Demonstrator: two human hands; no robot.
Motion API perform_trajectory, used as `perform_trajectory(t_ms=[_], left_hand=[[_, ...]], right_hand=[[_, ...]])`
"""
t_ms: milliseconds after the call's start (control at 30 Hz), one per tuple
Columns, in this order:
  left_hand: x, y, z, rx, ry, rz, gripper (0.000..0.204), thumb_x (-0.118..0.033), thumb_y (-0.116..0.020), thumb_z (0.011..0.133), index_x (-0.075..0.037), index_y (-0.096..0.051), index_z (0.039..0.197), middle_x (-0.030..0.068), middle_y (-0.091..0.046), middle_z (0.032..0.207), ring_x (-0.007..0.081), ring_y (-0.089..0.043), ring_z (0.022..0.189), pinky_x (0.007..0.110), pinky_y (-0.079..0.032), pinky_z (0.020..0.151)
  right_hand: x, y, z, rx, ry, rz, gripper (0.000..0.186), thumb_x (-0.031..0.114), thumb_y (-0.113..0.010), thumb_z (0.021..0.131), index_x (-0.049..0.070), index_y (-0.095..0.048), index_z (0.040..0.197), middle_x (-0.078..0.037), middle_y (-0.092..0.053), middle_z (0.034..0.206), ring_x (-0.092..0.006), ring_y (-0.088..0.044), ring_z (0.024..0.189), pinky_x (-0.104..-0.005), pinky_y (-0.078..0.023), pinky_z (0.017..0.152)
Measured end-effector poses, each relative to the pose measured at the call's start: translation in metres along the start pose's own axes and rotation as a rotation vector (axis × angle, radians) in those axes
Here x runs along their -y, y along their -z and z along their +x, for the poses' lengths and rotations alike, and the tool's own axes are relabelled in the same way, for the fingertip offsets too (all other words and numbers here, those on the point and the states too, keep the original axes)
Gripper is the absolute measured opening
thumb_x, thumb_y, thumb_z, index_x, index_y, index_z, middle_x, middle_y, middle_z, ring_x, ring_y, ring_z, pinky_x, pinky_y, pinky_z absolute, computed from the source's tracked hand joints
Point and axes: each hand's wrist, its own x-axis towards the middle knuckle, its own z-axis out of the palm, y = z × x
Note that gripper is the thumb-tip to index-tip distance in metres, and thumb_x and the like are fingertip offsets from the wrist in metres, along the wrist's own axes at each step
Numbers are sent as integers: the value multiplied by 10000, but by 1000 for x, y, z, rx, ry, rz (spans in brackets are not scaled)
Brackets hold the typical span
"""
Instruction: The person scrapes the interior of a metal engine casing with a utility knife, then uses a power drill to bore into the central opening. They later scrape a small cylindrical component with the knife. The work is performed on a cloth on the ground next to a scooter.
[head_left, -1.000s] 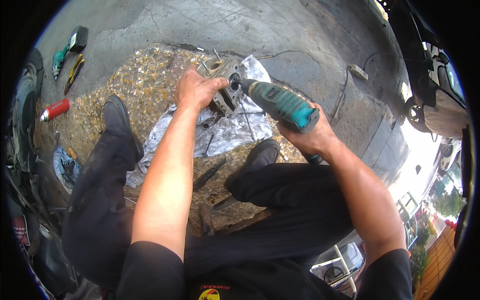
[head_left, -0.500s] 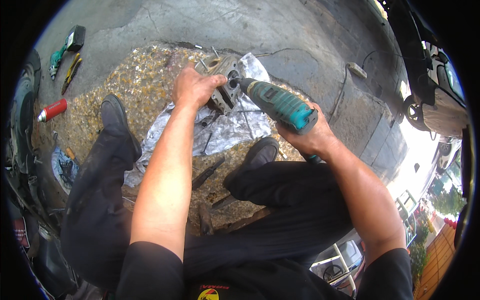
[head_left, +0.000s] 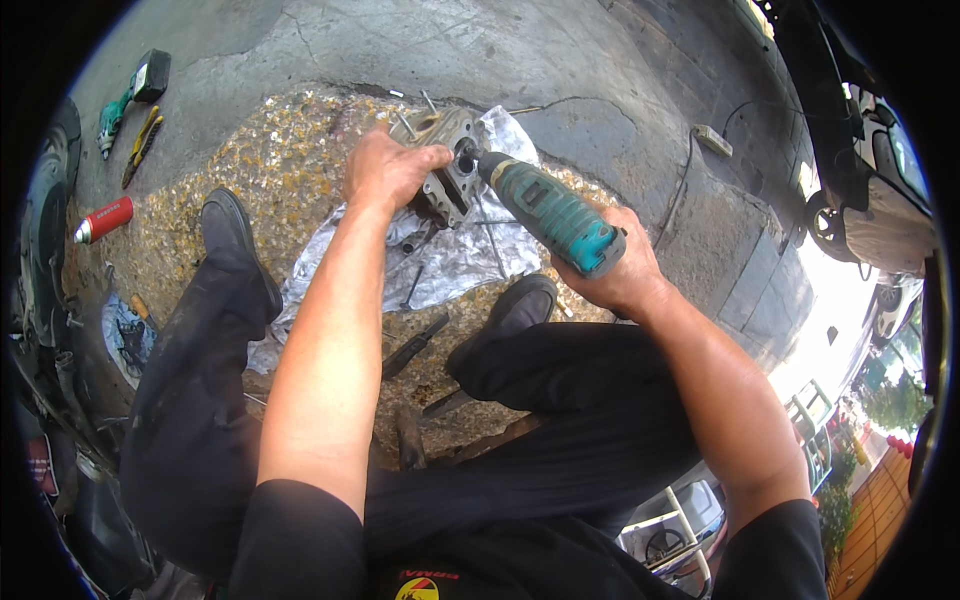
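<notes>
My left hand (head_left: 392,170) is closed round the left side of a grey metal engine part (head_left: 452,190), which looks like a cylinder head, with the thumb across its top. In my right hand (head_left: 625,268) is a teal cordless drill (head_left: 555,212), held by its grip and pointing up and left. The chuck end reaches a round opening in the metal part; what is fitted in the chuck is hard to make out. Beneath the part lies a crumpled, stained silvery cloth (head_left: 350,265) with thin metal rods on it. The drill's lower grip is hidden behind my hand.
At far left lie a second green drill (head_left: 112,125), yellow-handled pliers (head_left: 146,145) and a red spray can (head_left: 105,219). A dark folding knife or tool (head_left: 412,350) and a hammer-like tool (head_left: 411,437) lie between my legs. Vehicle parts (head_left: 45,270) line the left edge.
The drill's rear and my right hand have shifted slightly left and the drill has rolled a little. My left hand and the metal part stay nearly in place.
</notes>
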Motion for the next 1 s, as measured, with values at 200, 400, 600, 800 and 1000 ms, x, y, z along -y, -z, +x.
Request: perform_trajectory(t_ms=[200, 400, 600, 800, 1000], left_hand=[[4, -1, 5, 46, 28, -76, 1026, -325, -891, 632, 174, -436, 1405, 321, -624, 1281, 332, -644, 1195, 350, -452, 1070], [16, -3, 13, 45, 8, -191, 875, -353, -904, 625, 76, -587, 1319, 252, -699, 1181, 333, -686, 1109, 374, -497, 991], [21, -6, 17, 3, -27, -148, 733, -276, -867, 661, 145, -617, 1207, 240, -726, 1078, 273, -715, 968, 336, -521, 903], [28, -6, 20, 23, 0, -210, 733, -375, -878, 628, 122, -667, 1123, 265, -722, 1061, 323, -712, 982, 369, -521, 903], [31, -9, 21, -20, 2, -206, 678, -411, -885, 612, 101, -710, 1020, 266, -730, 1008, 338, -718, 952, 384, -523, 889]], right_hand=[[-3, 0, 1, 2, 18, 11, 392, 176, -772, 634, 82, -676, 1002, -204, -716, 870, -424, -681, 884, -482, -560, 802], [0, 1, 5, 2, -3, -29, 392, 175, -781, 626, 78, -669, 989, -201, -717, 868, -426, -680, 879, -478, -563, 800], [5, 3, 8, -24, 15, -10, 381, 170, -777, 635, 73, -664, 987, -208, -713, 863, -431, -679, 874, -481, -563, 788], [8, 4, 9, -36, 49, -18, 331, 174, -772, 685, 55, -672, 977, -219, -705, 851, -430, -677, 857, -464, -559, 771], [10, 2, 13, -50, 66, 1, 327, 177, -757, 677, 64, -674, 973, -227, -704, 845, -434, -677, 867, -479, -559, 791]])
